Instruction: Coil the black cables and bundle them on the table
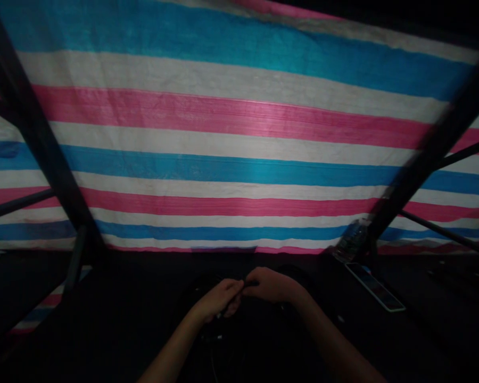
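Observation:
Low in the middle of the head view, my left hand (220,298) and my right hand (272,284) meet with their fingers closed. Between their fingertips runs a thin black cable (250,283), gripped by both. A small pale tip shows under my left hand, perhaps a plug end; it is too dark to be sure. Just below lies a small light-coloured connector (217,337), with a thin pale wire (213,364) trailing beneath it. Dark loops, seemingly more cable, surround the hands, but the shadow hides most of them.
A tarp (239,122) striped blue, white and pink hangs across the front. Dark frame legs stand at left (43,143) and right (427,154). By the right leg are a clear plastic bottle (352,239) and a phone (376,287) on the black surface.

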`<move>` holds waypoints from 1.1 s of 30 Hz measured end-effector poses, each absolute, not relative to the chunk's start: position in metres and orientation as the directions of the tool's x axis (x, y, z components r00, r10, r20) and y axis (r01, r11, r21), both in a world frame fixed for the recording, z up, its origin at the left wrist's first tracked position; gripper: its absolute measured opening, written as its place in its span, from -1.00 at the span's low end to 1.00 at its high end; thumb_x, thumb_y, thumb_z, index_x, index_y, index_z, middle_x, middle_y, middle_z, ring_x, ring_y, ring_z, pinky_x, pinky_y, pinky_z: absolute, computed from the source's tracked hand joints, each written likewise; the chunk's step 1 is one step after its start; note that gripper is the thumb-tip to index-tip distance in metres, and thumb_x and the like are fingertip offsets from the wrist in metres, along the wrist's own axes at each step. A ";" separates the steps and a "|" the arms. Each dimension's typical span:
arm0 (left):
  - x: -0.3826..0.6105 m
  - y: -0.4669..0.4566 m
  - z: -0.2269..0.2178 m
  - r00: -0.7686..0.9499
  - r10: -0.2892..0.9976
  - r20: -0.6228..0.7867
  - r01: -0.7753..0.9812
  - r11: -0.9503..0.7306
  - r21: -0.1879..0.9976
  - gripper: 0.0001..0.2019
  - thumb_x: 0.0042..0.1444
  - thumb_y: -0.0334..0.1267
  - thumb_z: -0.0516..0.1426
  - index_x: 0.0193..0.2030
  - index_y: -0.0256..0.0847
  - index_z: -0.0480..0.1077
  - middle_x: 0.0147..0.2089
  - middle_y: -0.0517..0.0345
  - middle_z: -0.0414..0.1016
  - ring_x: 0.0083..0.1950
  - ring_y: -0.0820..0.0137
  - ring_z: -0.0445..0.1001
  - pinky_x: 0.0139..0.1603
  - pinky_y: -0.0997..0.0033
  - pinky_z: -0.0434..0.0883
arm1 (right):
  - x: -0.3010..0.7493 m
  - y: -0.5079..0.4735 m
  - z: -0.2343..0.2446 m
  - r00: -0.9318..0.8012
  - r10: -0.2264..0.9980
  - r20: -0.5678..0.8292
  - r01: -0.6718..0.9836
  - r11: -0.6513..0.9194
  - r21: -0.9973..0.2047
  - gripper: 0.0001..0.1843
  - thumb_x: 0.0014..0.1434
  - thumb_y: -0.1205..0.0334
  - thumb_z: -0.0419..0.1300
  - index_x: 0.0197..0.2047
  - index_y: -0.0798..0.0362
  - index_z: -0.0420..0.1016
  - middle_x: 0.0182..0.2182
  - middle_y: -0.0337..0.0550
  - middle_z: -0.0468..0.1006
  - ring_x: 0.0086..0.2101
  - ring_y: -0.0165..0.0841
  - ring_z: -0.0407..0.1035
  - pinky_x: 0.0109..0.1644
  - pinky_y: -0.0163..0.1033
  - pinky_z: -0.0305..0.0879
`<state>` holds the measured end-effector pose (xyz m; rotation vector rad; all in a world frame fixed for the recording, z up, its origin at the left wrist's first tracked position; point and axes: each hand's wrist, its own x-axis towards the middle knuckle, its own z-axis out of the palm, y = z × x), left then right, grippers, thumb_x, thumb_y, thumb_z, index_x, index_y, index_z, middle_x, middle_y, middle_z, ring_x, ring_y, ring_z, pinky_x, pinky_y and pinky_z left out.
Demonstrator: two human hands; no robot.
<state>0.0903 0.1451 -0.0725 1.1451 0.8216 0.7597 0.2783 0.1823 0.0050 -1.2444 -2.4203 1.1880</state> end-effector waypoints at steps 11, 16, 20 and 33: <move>0.048 0.182 -0.079 0.006 1.000 -0.026 -0.698 0.023 0.715 -0.47 0.04 0.19 0.28 -0.50 -0.14 0.11 -0.66 0.47 0.04 -0.68 0.62 -0.05 -0.69 0.59 -0.05 | 0.323 0.165 -0.055 -0.384 0.922 -0.040 -0.169 -0.113 -0.979 -0.56 0.02 -0.06 0.44 -0.19 0.06 0.49 -0.55 -0.35 0.40 -0.54 -0.48 0.30 -0.42 -0.35 0.21; 0.059 0.182 -0.092 -0.108 0.989 -0.097 -0.722 -0.011 0.691 -0.46 0.01 0.19 0.31 -0.48 -0.15 0.14 -0.66 0.47 0.09 -0.68 0.62 0.04 -0.68 0.61 0.01 | 0.286 0.151 -0.091 -0.335 0.939 -0.077 -0.421 -0.223 -0.879 -0.48 -0.07 -0.17 0.48 -0.27 0.10 0.53 -0.64 -0.33 0.38 -0.56 -0.42 0.37 -0.43 -0.30 0.25; 0.069 0.180 -0.100 -0.108 0.985 -0.132 -0.581 0.045 0.812 -0.46 -0.01 0.19 0.32 -0.50 -0.15 0.14 -0.67 0.46 0.12 -0.68 0.62 0.11 -0.66 0.59 0.06 | 0.257 0.166 -0.085 -0.286 0.955 -0.082 -0.504 -0.223 -0.835 -0.50 0.02 -0.24 0.40 -0.32 0.04 0.45 -0.73 -0.56 0.04 -0.73 -0.62 -0.16 -0.66 -0.42 -0.09; 0.050 0.180 -0.097 0.039 0.962 -0.271 -0.816 0.187 0.546 -0.50 -0.01 -0.07 0.39 -0.52 -0.15 0.11 -0.71 0.54 -0.06 -0.75 0.67 -0.10 -0.70 0.59 -0.09 | 0.245 0.184 -0.114 -0.401 0.910 -0.103 -0.577 -0.339 -0.743 -0.54 0.02 -0.17 0.42 -0.30 0.07 0.50 -0.71 -0.50 0.17 -0.72 -0.59 -0.05 -0.65 -0.41 -0.08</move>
